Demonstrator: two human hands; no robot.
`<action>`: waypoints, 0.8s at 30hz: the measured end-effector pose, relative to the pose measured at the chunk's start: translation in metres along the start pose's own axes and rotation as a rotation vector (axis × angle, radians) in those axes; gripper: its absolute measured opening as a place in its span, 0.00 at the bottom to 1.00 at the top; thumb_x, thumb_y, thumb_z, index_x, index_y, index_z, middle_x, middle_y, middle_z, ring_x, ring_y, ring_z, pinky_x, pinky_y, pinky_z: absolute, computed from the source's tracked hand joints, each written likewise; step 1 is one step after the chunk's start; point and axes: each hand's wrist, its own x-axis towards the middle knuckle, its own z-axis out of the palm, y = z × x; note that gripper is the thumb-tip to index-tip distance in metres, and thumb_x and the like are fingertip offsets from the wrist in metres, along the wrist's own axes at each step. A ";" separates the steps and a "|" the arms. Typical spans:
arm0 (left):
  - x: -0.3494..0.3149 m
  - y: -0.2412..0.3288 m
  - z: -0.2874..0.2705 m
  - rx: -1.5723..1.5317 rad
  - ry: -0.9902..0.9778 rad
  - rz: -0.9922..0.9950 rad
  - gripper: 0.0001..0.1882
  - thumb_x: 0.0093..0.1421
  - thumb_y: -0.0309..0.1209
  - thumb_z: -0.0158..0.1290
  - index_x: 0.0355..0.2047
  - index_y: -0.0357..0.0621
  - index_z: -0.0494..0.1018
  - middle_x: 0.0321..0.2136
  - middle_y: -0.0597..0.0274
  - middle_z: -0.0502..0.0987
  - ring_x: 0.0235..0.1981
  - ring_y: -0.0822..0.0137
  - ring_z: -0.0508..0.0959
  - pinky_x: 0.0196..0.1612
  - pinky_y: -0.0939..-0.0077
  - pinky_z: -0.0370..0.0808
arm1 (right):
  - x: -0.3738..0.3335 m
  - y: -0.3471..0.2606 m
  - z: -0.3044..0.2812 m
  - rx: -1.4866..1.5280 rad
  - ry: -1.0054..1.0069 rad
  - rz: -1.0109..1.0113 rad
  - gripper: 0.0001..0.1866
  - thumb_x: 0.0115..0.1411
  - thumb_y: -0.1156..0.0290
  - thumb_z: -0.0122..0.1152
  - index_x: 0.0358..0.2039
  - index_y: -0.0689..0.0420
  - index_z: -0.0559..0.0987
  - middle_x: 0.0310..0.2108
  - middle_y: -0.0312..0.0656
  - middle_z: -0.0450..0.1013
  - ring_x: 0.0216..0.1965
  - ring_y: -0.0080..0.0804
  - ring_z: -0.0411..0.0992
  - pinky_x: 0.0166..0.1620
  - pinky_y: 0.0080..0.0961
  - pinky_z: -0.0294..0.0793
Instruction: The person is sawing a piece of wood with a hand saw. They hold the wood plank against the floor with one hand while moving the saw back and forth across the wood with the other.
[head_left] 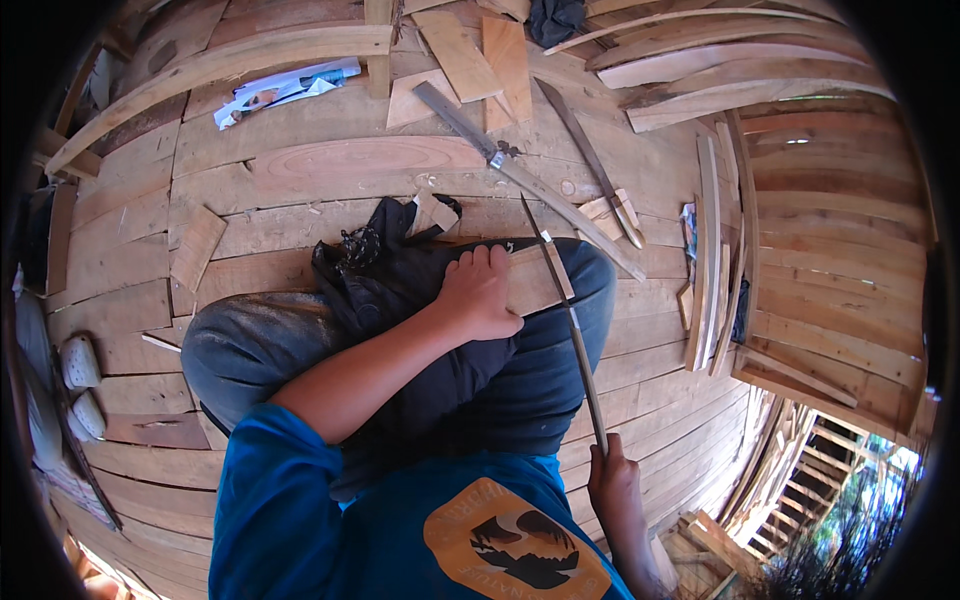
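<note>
While I'm watching this remotely, the left hand (482, 300) has its fingers clamped over a wood block (530, 287) on the right thigh, and the right hand (615, 480) is wrapped round the near end of a long blade (585, 370) crossing it. Kinda cluttered: black cloth (375, 245) bunched beside the left hand, plus a straight tool (560, 210), second blade (577, 140) and boards (458, 55) beyond the knees.
</note>
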 end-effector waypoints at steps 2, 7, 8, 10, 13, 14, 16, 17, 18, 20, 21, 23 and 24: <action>0.001 -0.003 0.001 -0.010 -0.018 -0.013 0.38 0.39 0.41 0.64 0.46 0.32 0.61 0.43 0.43 0.69 0.48 0.45 0.70 0.48 0.53 0.69 | -0.017 0.009 -0.007 -0.015 -0.012 -0.004 0.06 0.65 0.72 0.53 0.35 0.58 0.66 0.14 0.57 0.68 0.20 0.61 0.72 0.19 0.50 0.68; 0.002 0.003 0.001 0.007 -0.052 -0.018 0.38 0.39 0.41 0.64 0.46 0.32 0.61 0.43 0.42 0.69 0.48 0.45 0.71 0.48 0.54 0.69 | -0.041 0.009 -0.019 -0.016 -0.030 0.054 0.06 0.64 0.72 0.53 0.36 0.59 0.66 0.14 0.58 0.68 0.20 0.61 0.72 0.20 0.50 0.68; 0.003 0.005 -0.001 -0.001 -0.050 0.002 0.38 0.39 0.40 0.64 0.46 0.32 0.61 0.43 0.42 0.69 0.48 0.45 0.71 0.48 0.54 0.69 | -0.034 0.007 -0.015 -0.016 -0.035 0.066 0.06 0.64 0.73 0.53 0.36 0.59 0.66 0.14 0.58 0.68 0.20 0.61 0.72 0.20 0.50 0.68; -0.002 0.004 0.000 -0.016 -0.058 0.029 0.38 0.39 0.40 0.64 0.46 0.32 0.61 0.43 0.42 0.69 0.48 0.44 0.71 0.48 0.53 0.69 | -0.009 0.005 0.001 -0.004 -0.002 0.021 0.05 0.64 0.73 0.53 0.36 0.59 0.66 0.14 0.58 0.69 0.21 0.62 0.72 0.20 0.51 0.67; 0.000 -0.001 0.002 -0.037 -0.001 0.003 0.38 0.39 0.40 0.64 0.46 0.33 0.61 0.43 0.42 0.69 0.48 0.44 0.71 0.48 0.53 0.69 | -0.012 0.010 0.001 0.036 0.000 -0.015 0.05 0.65 0.73 0.52 0.36 0.59 0.66 0.15 0.58 0.69 0.21 0.61 0.72 0.20 0.50 0.67; 0.000 -0.001 0.002 -0.033 -0.026 0.005 0.38 0.39 0.40 0.64 0.46 0.33 0.61 0.43 0.42 0.69 0.48 0.44 0.71 0.48 0.53 0.69 | -0.017 0.011 -0.003 0.053 -0.007 -0.022 0.05 0.65 0.73 0.52 0.36 0.59 0.66 0.15 0.58 0.69 0.21 0.61 0.72 0.20 0.50 0.67; 0.002 0.003 -0.001 -0.022 -0.083 0.022 0.38 0.39 0.40 0.64 0.46 0.33 0.61 0.43 0.42 0.69 0.48 0.44 0.71 0.48 0.53 0.69 | -0.029 0.004 -0.015 0.021 -0.026 0.011 0.05 0.65 0.73 0.52 0.36 0.60 0.66 0.15 0.58 0.69 0.21 0.61 0.72 0.20 0.50 0.68; 0.003 0.002 -0.002 -0.026 -0.062 -0.013 0.38 0.39 0.40 0.64 0.46 0.33 0.61 0.43 0.42 0.69 0.48 0.44 0.71 0.48 0.53 0.69 | -0.032 0.001 -0.019 0.005 -0.036 0.027 0.06 0.65 0.73 0.52 0.36 0.60 0.66 0.15 0.58 0.69 0.21 0.61 0.72 0.20 0.50 0.68; 0.002 0.000 -0.002 -0.029 -0.046 -0.044 0.38 0.39 0.41 0.64 0.46 0.33 0.61 0.43 0.42 0.69 0.49 0.44 0.71 0.49 0.53 0.69 | -0.032 0.002 -0.017 0.012 -0.037 0.033 0.06 0.65 0.73 0.52 0.36 0.60 0.66 0.15 0.58 0.69 0.20 0.60 0.72 0.19 0.50 0.68; 0.002 -0.001 -0.001 -0.030 -0.045 -0.052 0.39 0.39 0.41 0.65 0.47 0.33 0.61 0.44 0.42 0.69 0.49 0.44 0.70 0.49 0.53 0.69 | -0.028 0.002 -0.014 0.025 -0.041 0.043 0.06 0.65 0.73 0.52 0.37 0.60 0.66 0.15 0.57 0.69 0.20 0.60 0.72 0.19 0.50 0.68; 0.000 0.001 -0.001 -0.031 -0.061 -0.034 0.39 0.39 0.41 0.65 0.47 0.33 0.61 0.44 0.42 0.69 0.50 0.44 0.70 0.50 0.53 0.68 | -0.022 0.001 -0.010 0.008 -0.033 0.036 0.06 0.65 0.73 0.52 0.37 0.60 0.66 0.15 0.58 0.69 0.20 0.60 0.72 0.19 0.50 0.68; 0.000 0.002 -0.003 -0.028 -0.088 -0.014 0.41 0.39 0.42 0.65 0.48 0.33 0.60 0.45 0.41 0.69 0.51 0.44 0.70 0.51 0.53 0.68 | -0.006 -0.006 -0.003 -0.023 -0.012 0.010 0.06 0.65 0.72 0.52 0.37 0.60 0.66 0.15 0.58 0.69 0.21 0.60 0.72 0.20 0.49 0.68; 0.001 -0.001 -0.007 -0.029 -0.101 -0.021 0.41 0.39 0.42 0.65 0.49 0.32 0.60 0.46 0.41 0.69 0.51 0.44 0.70 0.51 0.53 0.68 | -0.006 -0.007 -0.001 -0.017 -0.021 0.001 0.06 0.65 0.72 0.52 0.37 0.59 0.66 0.15 0.58 0.69 0.21 0.60 0.72 0.20 0.49 0.69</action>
